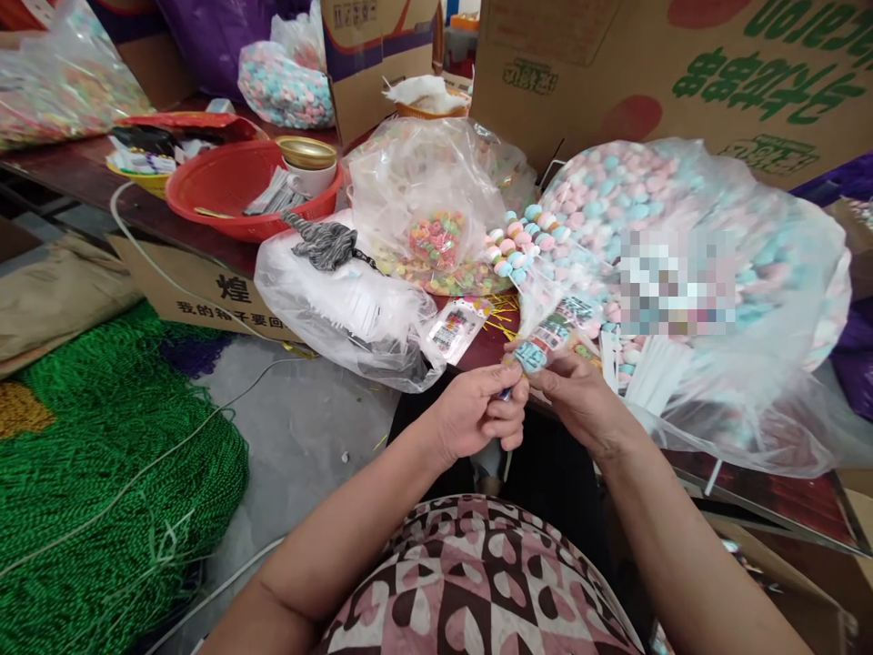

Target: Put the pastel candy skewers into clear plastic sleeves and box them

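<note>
Printed packet, bluish lettering too small to read: lower end pinched in left hand, side grasped by right hand. Beyond right hand: large carton, inverted "…acaron" legible. Left of left hand, below tabletop: cardboard panel, "煌" above "我的箱子要回…".

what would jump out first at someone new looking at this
Probably the big clear bag of pink and blue sweets on the table at the right, and the heap of shiny green cord at the lower left. Then, near the middle, the left hand and right hand hold a printed packet, with a red bowl at the upper left.
</note>
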Demonstrator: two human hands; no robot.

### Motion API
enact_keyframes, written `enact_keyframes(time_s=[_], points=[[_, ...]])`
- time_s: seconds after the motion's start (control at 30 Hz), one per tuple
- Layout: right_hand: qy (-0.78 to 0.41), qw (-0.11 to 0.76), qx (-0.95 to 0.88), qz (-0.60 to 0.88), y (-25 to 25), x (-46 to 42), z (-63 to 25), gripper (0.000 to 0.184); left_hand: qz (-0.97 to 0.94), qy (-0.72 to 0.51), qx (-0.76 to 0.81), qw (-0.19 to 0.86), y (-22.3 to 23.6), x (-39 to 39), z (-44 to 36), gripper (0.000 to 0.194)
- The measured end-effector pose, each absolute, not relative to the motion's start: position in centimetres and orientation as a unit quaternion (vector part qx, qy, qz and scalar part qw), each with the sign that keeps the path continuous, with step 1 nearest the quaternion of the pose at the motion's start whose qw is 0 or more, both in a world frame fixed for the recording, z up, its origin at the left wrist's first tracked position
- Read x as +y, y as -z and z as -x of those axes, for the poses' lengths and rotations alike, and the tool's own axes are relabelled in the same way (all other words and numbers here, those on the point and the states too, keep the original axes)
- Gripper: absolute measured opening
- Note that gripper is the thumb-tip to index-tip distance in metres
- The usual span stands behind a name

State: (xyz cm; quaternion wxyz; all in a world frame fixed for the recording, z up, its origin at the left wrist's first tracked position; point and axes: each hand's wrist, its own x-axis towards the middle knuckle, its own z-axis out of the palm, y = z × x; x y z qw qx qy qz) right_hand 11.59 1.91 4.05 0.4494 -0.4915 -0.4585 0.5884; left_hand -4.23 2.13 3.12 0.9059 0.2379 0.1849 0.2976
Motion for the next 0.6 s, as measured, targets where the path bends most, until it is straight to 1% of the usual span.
enact_keyframes(time_s=[0.07,0.1,0.17,0.23,0.33,0.4,0.5,0.6], points=[[-0.621,0.416,-0.480,0.459,-4.5,1.7,-12.5,0.043,-0.234,-0.242,0.159,0.928,-3.5,1.9,4.3,0.034],[-0.630,0.402,-0.492,0.446,-4.6,1.6,-12.9,0.046,-0.231,-0.222,0.152,0.935,-3.7,1.8,4.3,0.036],[-0.629,0.397,-0.507,0.436,-4.4,1.7,-13.4,0.039,-0.220,-0.201,0.147,0.943,-3.8,1.8,4.1,0.038],[-0.612,0.411,-0.507,0.446,-3.9,1.9,-13.7,0.032,-0.211,-0.206,0.151,0.944,-3.8,1.8,3.9,0.037],[-0.578,0.454,-0.487,0.471,-3.3,2.3,-13.4,0.030,-0.206,-0.232,0.157,0.938,-3.7,2.0,3.7,0.033],[-0.567,0.468,-0.485,0.473,-3.2,2.4,-13.1,0.029,-0.202,-0.248,0.149,0.936,-3.6,2.2,3.7,0.032],[-0.595,0.431,-0.517,0.439,-3.6,2.4,-13.1,0.028,-0.201,-0.235,0.130,0.942,-3.4,2.5,3.7,0.036],[-0.614,0.391,-0.545,0.416,-3.9,2.3,-13.5,0.027,-0.205,-0.202,0.144,0.947,-3.2,2.4,3.8,0.040]])
